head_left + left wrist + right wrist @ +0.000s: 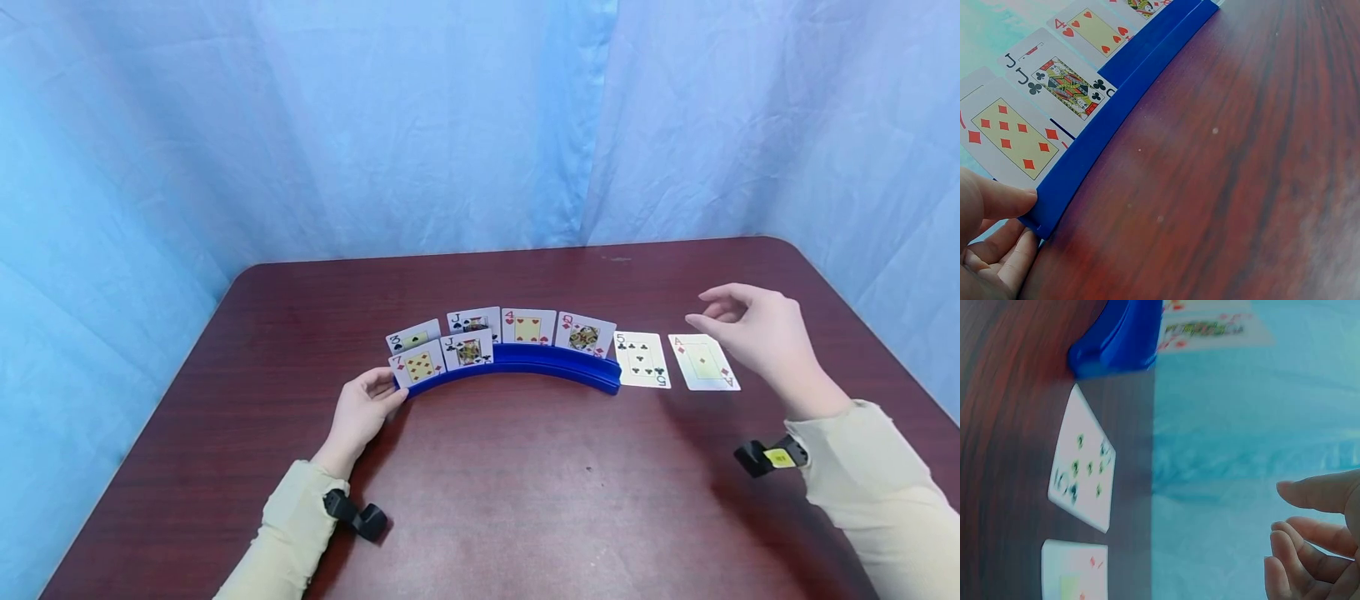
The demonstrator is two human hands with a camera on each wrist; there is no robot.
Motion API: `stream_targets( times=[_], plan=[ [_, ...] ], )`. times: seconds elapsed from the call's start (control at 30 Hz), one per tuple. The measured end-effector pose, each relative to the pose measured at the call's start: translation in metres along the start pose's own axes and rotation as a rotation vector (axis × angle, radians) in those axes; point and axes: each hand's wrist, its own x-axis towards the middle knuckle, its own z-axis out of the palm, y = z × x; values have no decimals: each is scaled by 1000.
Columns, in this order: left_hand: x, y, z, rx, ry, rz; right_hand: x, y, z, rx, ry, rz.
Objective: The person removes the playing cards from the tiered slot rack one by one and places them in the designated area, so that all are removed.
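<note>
A curved blue card holder [517,360] stands on the table. My left hand [363,408] pinches its left end, thumb in front and fingers behind. In the front slot stand the seven of diamonds [1013,140] and the jack of clubs [1063,90]. Behind them are a black three [412,336], another jack [474,317], the four of hearts [528,325] and the queen of diamonds [585,335]. My right hand [765,337] hovers beside the ace of diamonds [705,362], fingers loosely bent, nothing between them. The five of clubs [640,360] lies face up at the holder's right end.
The dark red-brown wooden table [487,483] has rounded far corners. Light blue curtains [420,125] hang behind it and on both sides. Each wrist carries a small black camera mount, one of them at the right wrist [772,456].
</note>
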Motion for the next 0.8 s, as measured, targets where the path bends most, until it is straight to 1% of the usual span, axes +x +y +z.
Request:
stream_targets(
  times=[0.2,0.4,0.7,0.8],
  plan=[
    [0,0,0,7,-4,-6,-6,-23,3,60,4,-28],
    [1,0,0,3,-4,-12,-12,-49,9,141,9,-84],
    [1,0,0,6,-7,-8,-21,-83,26,196,-15,-176],
    [1,0,-1,5,-8,-10,-22,-91,34,243,-17,-207]
  ],
)
